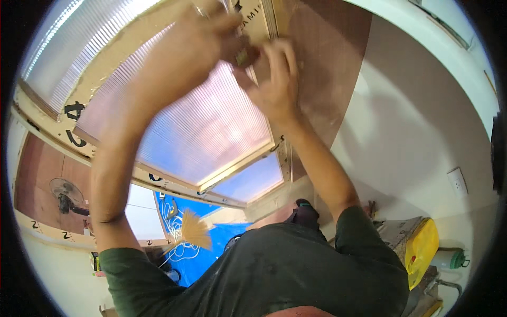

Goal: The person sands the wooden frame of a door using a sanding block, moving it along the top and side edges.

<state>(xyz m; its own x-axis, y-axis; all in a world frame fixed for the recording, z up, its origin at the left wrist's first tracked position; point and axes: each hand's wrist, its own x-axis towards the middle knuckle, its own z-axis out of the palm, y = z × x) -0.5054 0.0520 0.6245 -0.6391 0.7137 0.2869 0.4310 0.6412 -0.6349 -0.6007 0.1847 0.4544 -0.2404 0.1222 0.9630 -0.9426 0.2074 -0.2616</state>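
Both my arms reach up to a wooden frame (267, 18) with a ribbed translucent panel (211, 124). My left hand (203, 45), blurred by motion, is closed round a small dark brownish object (242, 57) whose kind I cannot make out. My right hand (277, 79) is just to the right of that object, by the upright of the frame. Its thumb points left, apart from the raised, bent fingers, and nothing shows in its grasp.
A brown wooden panel (327, 53) and a pale wall (391, 132) with a socket (457, 182) stand to the right. Below left are a straw broom (194, 231), white cables (177, 235) and a blue sheet (224, 243). A fan (66, 193) shows through an opening. A yellow container (422, 251) stands lower right.
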